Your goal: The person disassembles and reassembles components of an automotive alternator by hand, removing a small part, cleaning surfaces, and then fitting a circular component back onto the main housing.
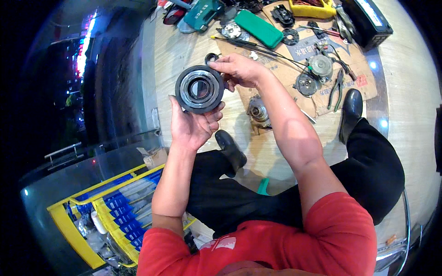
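Observation:
A round pulley-like metal part (186,86), black at its outer rim with shiny inner rings and an open centre, is held up above the floor. My left hand (195,129) cups it from below, thumb at its left side and fingers curled at its lower right. At its upper right edge, my right hand (239,71) grips with bent fingers, some hidden behind the part. A small dark ring (212,57) shows just beyond the right fingertips; whether they touch it, I cannot tell. Nearby on cardboard stands a metal unit with a ribbed round end (259,112).
Flattened cardboard (287,99) carries a round motor-like part (321,66), a dark disc (307,84), pliers (336,90) and a green case (258,28). Beyond are a yellow tray (313,9) and a black box (367,20). A yellow-framed rack (83,234) stands left, near glass.

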`<state>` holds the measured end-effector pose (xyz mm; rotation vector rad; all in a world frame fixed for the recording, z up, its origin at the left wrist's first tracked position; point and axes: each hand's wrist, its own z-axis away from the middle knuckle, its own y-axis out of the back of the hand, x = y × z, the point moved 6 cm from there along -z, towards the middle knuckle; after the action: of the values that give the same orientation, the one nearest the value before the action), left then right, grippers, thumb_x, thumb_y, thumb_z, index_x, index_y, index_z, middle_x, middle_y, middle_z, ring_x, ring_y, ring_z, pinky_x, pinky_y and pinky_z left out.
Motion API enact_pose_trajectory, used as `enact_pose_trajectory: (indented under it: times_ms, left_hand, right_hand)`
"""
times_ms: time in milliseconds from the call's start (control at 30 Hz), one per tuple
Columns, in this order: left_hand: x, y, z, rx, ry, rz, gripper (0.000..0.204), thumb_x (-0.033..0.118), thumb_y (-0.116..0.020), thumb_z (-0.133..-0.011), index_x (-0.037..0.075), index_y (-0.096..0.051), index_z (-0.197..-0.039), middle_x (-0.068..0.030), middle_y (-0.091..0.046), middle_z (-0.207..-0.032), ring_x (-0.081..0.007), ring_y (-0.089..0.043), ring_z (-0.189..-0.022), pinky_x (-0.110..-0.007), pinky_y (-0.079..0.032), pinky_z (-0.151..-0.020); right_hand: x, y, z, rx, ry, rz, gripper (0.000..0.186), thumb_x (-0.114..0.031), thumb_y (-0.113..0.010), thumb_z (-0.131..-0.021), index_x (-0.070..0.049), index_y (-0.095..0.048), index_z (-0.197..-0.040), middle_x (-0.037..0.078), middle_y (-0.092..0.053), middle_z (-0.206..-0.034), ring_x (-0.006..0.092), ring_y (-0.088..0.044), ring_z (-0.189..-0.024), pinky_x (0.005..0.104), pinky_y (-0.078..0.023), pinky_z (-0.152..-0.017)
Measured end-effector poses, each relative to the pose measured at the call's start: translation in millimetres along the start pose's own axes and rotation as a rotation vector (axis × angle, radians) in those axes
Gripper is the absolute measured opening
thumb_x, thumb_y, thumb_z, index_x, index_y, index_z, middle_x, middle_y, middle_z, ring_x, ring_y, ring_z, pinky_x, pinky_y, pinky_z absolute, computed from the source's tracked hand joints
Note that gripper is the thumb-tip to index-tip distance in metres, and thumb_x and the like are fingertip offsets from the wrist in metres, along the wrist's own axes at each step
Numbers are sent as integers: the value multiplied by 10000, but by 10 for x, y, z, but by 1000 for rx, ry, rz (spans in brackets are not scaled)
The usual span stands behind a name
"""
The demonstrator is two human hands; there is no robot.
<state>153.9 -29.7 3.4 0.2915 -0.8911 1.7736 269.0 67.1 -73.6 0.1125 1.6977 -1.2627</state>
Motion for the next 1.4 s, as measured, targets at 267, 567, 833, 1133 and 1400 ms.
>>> enact_pose_trajectory:
  times_ms: [267, 567, 833, 1133, 1400]
  left_hand:
    - [38, 218, -122, -34, 22, -133, 1018, 818, -56, -816, 46, -453, -1347, -263, -637, -1099, -369, -677, -898, -310, -517, -569]
    - [76, 165, -166, -44, 26, -182, 1005, 816, -77, -825, 44, -464, -1341, -251, -629, -1132, -371, -674, -918, -349, -520, -626]
    - [56, 171, -229, -98, 5, -144, 979, 804, -110, -844, 39, -474, -1334, -253, -615, -1154, -373, -665, -946, -349, -517, -636]
    - [14, 186, -299, -137, 44, -91, 933, 799, -87, -848, 100, -507, -1300, -220, -667, -1017, -370, -684, -849, -353, -515, -578]
    - [-14, 167, -369, -175, 93, -25, 938, 821, -113, -830, 111, -582, -1225, -212, -683, -943, -354, -688, -801, -344, -493, -560]
  right_hand:
    - [136, 58, -63, 28, 7, -32, 363, -384, -601, -928, -22, -634, -915, 30, -617, -639, 94, -575, -483, 224, -467, -400]
    - [168, 120, -34, 23, 58, -133, 326, -351, -623, -921, -25, -624, -940, 36, -624, -693, 111, -575, -506, 244, -480, -418]
    - [38, 129, 27, 14, 129, -86, 333, -328, -657, -899, -10, -624, -992, 30, -626, -708, 104, -581, -523, 233, -468, -420]
    - [-102, 105, 98, 98, 81, 73, 319, -318, -629, -918, 0, -638, -944, 22, -592, -628, 78, -544, -464, 210, -450, -396]
    - [-172, 87, 122, 199, 43, 181, 377, -409, -654, -886, -33, -648, -861, 3, -562, -564, 69, -523, -434, 196, -393, -367]
